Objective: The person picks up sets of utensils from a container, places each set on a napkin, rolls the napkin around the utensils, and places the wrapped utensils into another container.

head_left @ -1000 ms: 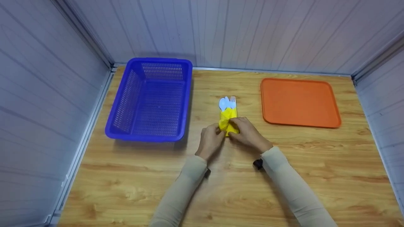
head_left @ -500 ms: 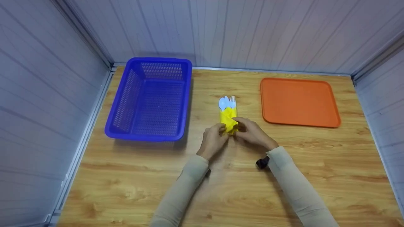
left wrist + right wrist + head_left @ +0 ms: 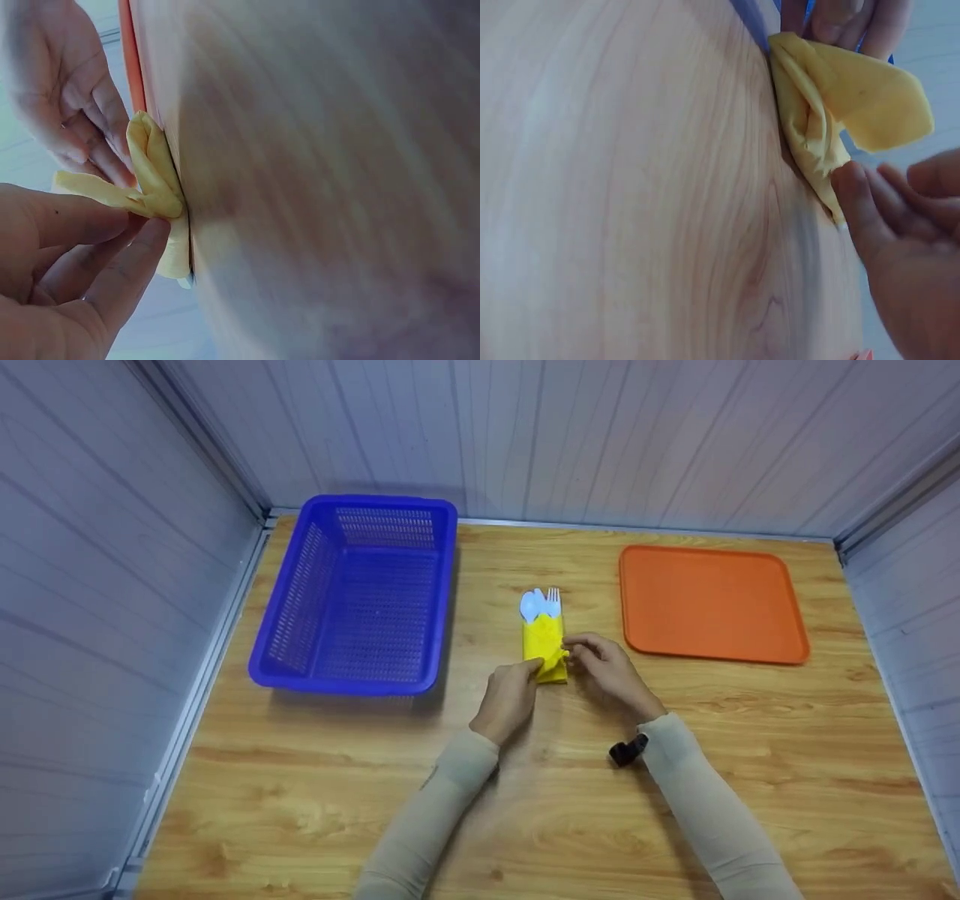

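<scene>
A folded yellow napkin (image 3: 542,640) lies on the table, wrapped round pale plastic cutlery. A spoon (image 3: 531,606) and a fork (image 3: 553,601) stick out at its far end, with a narrower piece (image 3: 539,598) between them. My left hand (image 3: 506,697) pinches the napkin near its lower left, where a loose flap (image 3: 94,189) stands up in the left wrist view. At the napkin's right edge, my right hand (image 3: 611,675) touches the cloth with a fingertip. In the right wrist view, the right hand's other fingers (image 3: 911,199) are apart and hold nothing.
A blue perforated plastic basket (image 3: 375,622) stands at the left of the wooden table (image 3: 555,817). An orange tray (image 3: 712,604) lies flat at the right. Panel walls (image 3: 525,442) enclose the back and sides.
My right hand has drawn slightly right, to the napkin's edge. The yellow flap, earlier gathered between both hands, has been folded across towards the right. The cutlery has stayed in place.
</scene>
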{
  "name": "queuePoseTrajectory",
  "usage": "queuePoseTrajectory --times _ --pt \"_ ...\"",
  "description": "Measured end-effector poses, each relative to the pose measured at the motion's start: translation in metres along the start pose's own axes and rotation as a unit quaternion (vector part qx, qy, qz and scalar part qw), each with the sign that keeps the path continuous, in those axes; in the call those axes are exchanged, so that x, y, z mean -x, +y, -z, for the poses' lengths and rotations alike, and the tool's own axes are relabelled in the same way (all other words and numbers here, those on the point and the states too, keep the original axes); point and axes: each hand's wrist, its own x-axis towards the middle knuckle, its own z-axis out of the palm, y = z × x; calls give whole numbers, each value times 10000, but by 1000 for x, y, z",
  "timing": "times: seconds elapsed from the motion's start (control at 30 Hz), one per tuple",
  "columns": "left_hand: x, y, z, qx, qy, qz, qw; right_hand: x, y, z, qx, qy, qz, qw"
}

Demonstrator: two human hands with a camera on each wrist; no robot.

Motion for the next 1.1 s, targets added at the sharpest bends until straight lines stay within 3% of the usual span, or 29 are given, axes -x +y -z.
queuePoseTrajectory --times 0.13,0.27,0.4,0.63,1.1 --pt "2 3 -4 -422 138 -417 9981 0 -5 -3 355 420 -659 9963" --pt "8 8 -9 -1184 259 -812 9893 0 -10 -6 926 240 -1085 9895" --pt "17 13 -15 -1949 226 -1008 9754 -2 -10 -8 1315 15 -991 9864" --pt "25 17 -20 -2912 -2 -1193 9492 -5 -8 -9 1608 92 -694 9845" --pt "24 16 -18 -3985 -150 -1722 9007 -11 -9 -5 2112 79 -668 9751"
